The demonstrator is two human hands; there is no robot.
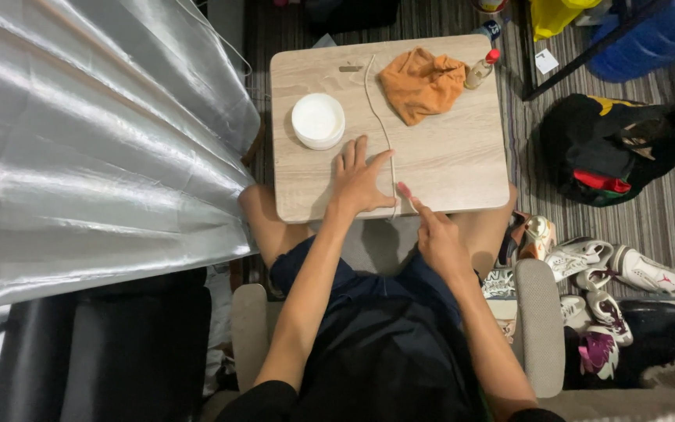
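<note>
Fingers of the left hand (359, 181) lie spread and flat on the small wooden table (447, 156), pressing down near its front edge, with the thumb reaching out to the right against a thin pale cord (378, 117). That cord runs in a long gentle curve from the far side of the tabletop down to the near edge, passing right beside the thumb. Over on the other side, the right hand (435, 234) hovers just at the table's front edge, its forefinger stretched out and pointing toward the lower end of the cord while the other fingers curl in; whether the fingertip actually touches the cord I cannot tell from here.

To the left of the spread hand sits a round white container (318, 119) with its lid on. Beyond, toward the back of the table, a crumpled orange cloth (422, 82) lies in a heap, and just to its right a small bottle with a red cap (481, 70) rests tilted at the table's edge. Pairs of sneakers (595, 266) are strewn on the striped floor to the right, near a black bag (611, 148).
</note>
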